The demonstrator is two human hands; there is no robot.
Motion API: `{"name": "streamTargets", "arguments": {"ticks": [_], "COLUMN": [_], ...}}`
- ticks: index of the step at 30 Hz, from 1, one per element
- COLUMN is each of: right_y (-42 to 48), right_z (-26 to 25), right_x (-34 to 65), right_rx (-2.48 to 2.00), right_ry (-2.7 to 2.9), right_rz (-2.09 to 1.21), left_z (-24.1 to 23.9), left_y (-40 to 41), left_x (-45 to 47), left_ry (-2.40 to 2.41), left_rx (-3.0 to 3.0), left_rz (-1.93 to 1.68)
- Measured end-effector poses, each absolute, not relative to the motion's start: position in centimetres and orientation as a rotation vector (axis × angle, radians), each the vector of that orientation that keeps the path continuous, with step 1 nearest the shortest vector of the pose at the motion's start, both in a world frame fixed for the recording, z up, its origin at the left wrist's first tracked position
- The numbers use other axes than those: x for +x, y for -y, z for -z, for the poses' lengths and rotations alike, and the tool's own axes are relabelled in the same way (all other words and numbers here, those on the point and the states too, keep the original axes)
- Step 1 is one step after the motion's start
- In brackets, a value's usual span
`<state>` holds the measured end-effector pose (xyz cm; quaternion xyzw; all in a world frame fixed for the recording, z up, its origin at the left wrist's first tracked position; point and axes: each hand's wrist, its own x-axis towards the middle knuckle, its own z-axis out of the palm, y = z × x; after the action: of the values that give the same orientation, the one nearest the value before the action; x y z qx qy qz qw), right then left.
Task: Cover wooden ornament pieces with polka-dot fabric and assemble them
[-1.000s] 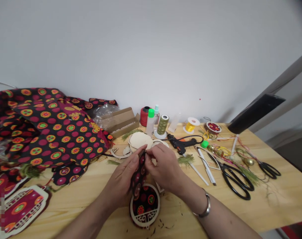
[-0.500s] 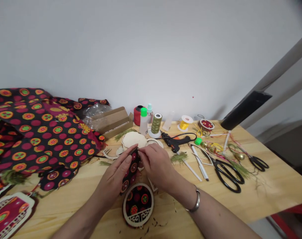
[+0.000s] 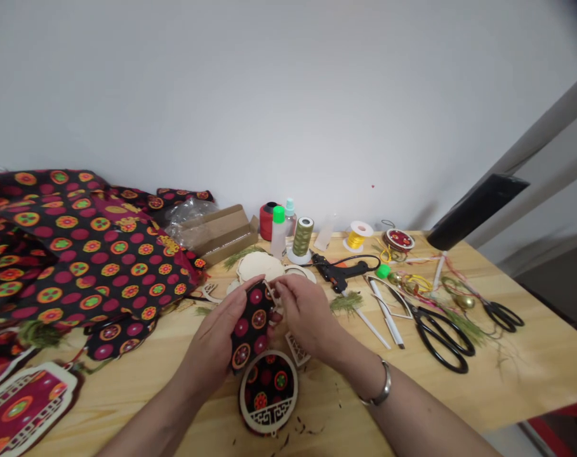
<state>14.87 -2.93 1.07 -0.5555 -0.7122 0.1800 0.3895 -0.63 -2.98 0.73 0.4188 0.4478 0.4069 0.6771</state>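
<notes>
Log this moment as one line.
left hand: holds fabric piece | right hand: pinches its top edge | round ornament: on table below | scissors, glue gun: to the right

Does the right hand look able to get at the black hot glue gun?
Probably yes: the black hot glue gun lies just beyond the right hand with nothing between, though that hand must first let go of the dot-patterned black fabric piece.

Both hands point(image 3: 264, 320) hold a patterned fabric piece point(image 3: 250, 324) above a round ornament point(image 3: 268, 392).
</notes>
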Motion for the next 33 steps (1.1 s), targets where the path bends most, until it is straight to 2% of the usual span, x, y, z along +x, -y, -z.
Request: {"name": "streamTargets", "arguments": {"ticks": [5, 12, 26, 33], "right_y": [2.8, 3.2, 3.9, 4.1], "right_z": [-1.0, -2.4, -1.1, -0.7], "right_x": [15.0, 15.3, 14.8, 14.6], "right_rx": [-1.312, -1.235, -1.398, -1.371], "right_ry": [1.729, 1.927, 2.244, 2.313], "right_rz": [-0.882, -0.870, -0.198, -0.079], "left_z": [-0.5, -1.1, -1.1, -0.9], "left_y": [2.6, 2.8, 2.6, 2.5], "left_x": [-0.8, -0.8, -1.1, -1.2], "left_ry": [-0.933, -1.043, -1.224, -1.245], "left_rx": [0.771, 0.910, 1.412, 1.452], "left_rz": [-0.907, -0.937, -0.965, -0.960]}}
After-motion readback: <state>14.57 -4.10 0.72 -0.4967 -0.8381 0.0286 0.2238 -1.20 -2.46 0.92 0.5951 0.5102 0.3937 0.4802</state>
